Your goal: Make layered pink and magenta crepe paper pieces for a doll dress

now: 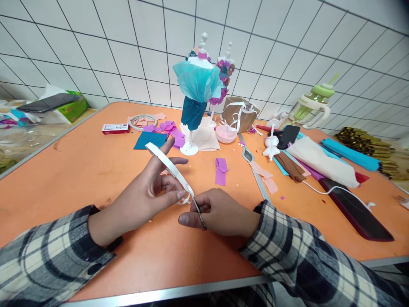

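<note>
A narrow white strip [168, 163] arcs across my left hand [153, 185], from above the knuckles down to the thumb tip. My left thumb and bent fingers close about its lower end, while the index finger points up and away. A small white curl [185, 199] shows by that thumb. My right hand [220, 212] grips a thin metal tool [202, 218] between thumb and fingers, its tip meeting the strip's lower end. Most of the tool is hidden, so its kind is unclear. Both hands are above the orange table [179, 260].
Behind my hands stands a small dress form [194, 111] in teal paper, with another flowered form [225, 70] beyond. Purple paper [220, 171], a tape roll [143, 122] and a pink bowl [226, 134] lie around. Rightward are folded papers [322, 160], a dark phone-like slab [358, 209] and a bottle [311, 104].
</note>
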The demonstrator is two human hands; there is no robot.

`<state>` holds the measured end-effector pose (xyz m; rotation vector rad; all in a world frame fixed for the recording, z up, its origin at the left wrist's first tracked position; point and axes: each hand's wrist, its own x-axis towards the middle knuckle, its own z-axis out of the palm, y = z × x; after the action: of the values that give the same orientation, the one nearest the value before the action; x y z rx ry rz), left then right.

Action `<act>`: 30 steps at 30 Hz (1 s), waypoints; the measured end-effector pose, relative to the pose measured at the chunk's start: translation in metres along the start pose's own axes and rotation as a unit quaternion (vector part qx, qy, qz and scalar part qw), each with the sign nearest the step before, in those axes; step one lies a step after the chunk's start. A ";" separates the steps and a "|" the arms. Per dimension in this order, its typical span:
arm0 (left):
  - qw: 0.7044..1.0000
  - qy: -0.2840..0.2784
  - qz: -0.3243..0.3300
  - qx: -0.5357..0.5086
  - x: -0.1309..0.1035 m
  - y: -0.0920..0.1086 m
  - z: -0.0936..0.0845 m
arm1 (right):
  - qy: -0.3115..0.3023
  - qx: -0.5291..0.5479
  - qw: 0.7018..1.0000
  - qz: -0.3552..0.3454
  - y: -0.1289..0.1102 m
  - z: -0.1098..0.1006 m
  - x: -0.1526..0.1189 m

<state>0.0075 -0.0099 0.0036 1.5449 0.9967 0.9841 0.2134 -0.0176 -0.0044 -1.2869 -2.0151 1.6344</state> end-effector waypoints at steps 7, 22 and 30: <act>0.998 0.065 -0.017 0.014 0.004 0.001 0.000 | -0.003 0.009 1.000 0.007 -0.001 -0.003 0.001; 0.995 0.087 -0.047 -0.021 0.006 0.005 0.003 | -0.014 0.002 1.000 0.009 0.000 -0.003 0.001; 0.998 0.039 -0.053 -0.024 0.005 0.001 -0.007 | -0.022 -0.011 1.000 -0.009 0.004 -0.022 0.003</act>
<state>0.0023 -0.0036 0.0066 1.4080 1.0903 0.9927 0.2277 -0.0011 -0.0011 -1.2462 -2.0692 1.6503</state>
